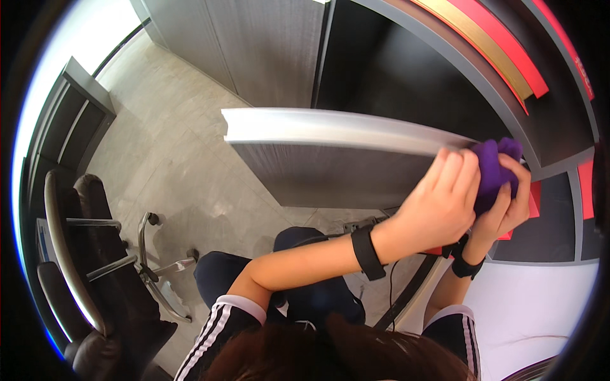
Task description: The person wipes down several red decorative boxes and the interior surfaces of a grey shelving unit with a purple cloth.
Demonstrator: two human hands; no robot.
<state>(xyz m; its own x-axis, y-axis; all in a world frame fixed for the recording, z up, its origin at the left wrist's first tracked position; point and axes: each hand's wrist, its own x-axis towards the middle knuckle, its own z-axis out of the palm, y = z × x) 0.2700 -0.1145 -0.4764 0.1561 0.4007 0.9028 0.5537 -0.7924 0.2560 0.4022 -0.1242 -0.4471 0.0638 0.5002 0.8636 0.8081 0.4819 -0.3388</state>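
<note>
A bunched purple cloth point(492, 171) is at the right end of a grey door panel point(330, 171), touching its pale top edge point(305, 126). My right hand point(513, 200) is closed around the cloth from the right, its fingers bent into the folds. My left hand point(445, 190) reaches across from the left with its fingers curled together, against the cloth and the panel's edge. Part of what the left fingers grip is hidden behind the hand. Black bands point(368, 253) circle both wrists.
Behind the panel stand a dark cabinet opening point(406, 70) and grey doors point(254, 44). Red and gold items point(489, 38) fill shelves at upper right. A dark office chair point(95, 279) is at left on the grey tile floor point(171, 146). A white surface point(527, 311) lies at lower right.
</note>
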